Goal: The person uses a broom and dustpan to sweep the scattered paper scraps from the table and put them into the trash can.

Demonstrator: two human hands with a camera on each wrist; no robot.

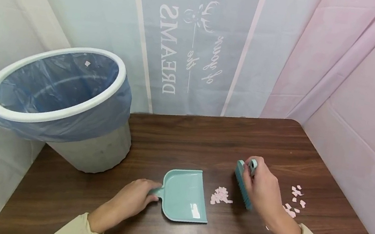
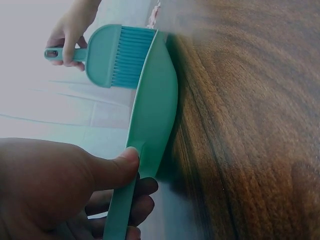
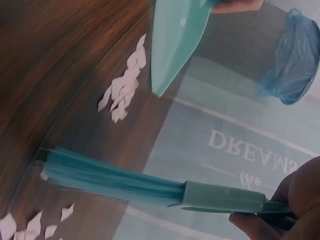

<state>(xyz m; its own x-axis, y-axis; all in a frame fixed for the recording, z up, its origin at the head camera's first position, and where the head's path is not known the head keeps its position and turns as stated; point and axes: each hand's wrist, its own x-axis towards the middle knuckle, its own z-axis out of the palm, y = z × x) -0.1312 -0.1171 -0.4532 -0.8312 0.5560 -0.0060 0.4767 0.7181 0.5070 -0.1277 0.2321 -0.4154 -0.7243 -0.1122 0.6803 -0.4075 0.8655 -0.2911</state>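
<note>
1. A lined bin (image 1: 58, 102) stands well beyond the left hand (image 1: 131, 199); one scrap is seen inside.
2. The dustpan (image 1: 184, 195) handle is gripped by the left hand's curled fingers; the pan lies empty.
3. A gathered paper pile (image 1: 221, 195) lies between pan and brush (image 1: 243, 184), unswept.
4. The brush handle is held in the right hand (image 1: 262, 187); scattered scraps (image 1: 295, 200) remain just right of it.

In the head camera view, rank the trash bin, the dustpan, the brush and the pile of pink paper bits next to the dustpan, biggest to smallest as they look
1. trash bin, by far the largest.
2. dustpan.
3. brush, though the right hand covers part of it, so its full size is unsure.
4. pile of pink paper bits, smallest.
</note>
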